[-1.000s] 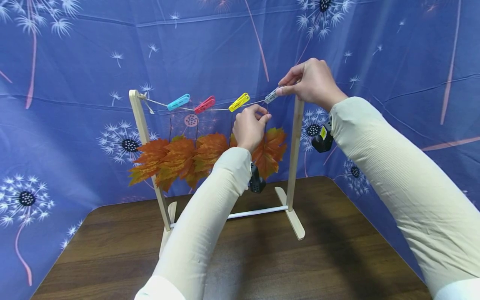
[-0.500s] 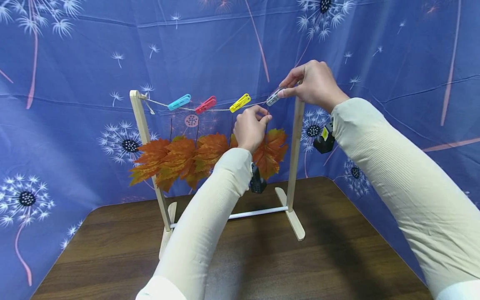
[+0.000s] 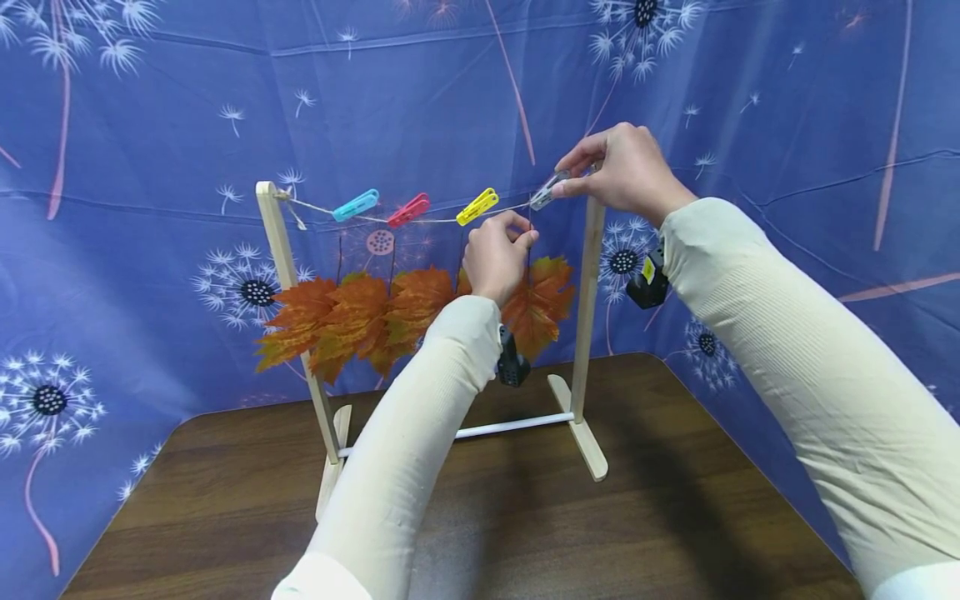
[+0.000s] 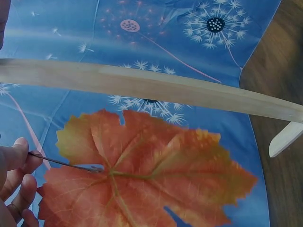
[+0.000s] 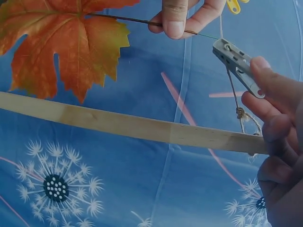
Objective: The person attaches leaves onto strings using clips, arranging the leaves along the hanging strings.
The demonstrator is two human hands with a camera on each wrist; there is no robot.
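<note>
My left hand [image 3: 495, 257] pinches the thin dark stem [image 5: 137, 20] of an orange maple leaf [image 4: 142, 175] between thumb and finger, and the leaf hangs below. Just above it, my right hand [image 3: 628, 167] pinches the handle end of a grey clothespin [image 5: 239, 66]. The clothespin's nose is at the string [image 5: 232, 85], with the tip of the stem right at it. Along the string to the left sit a yellow clothespin [image 3: 477, 207], a red clothespin [image 3: 408, 210] and a blue clothespin [image 3: 356, 205]. More orange leaves [image 3: 356, 312] hang beneath these, partly behind my left arm.
The string is tied between two wooden posts, the left post [image 3: 279, 242] and the right post [image 3: 587, 317]. A white crossbar [image 3: 517, 425] joins their feet on the brown table [image 3: 225, 500]. Behind hangs a blue dandelion-print cloth [image 3: 187, 125].
The grey clothespin has tipped a little steeper in my right hand and shifted slightly at the string. My left hand stays nearly still on the leaf stem.
</note>
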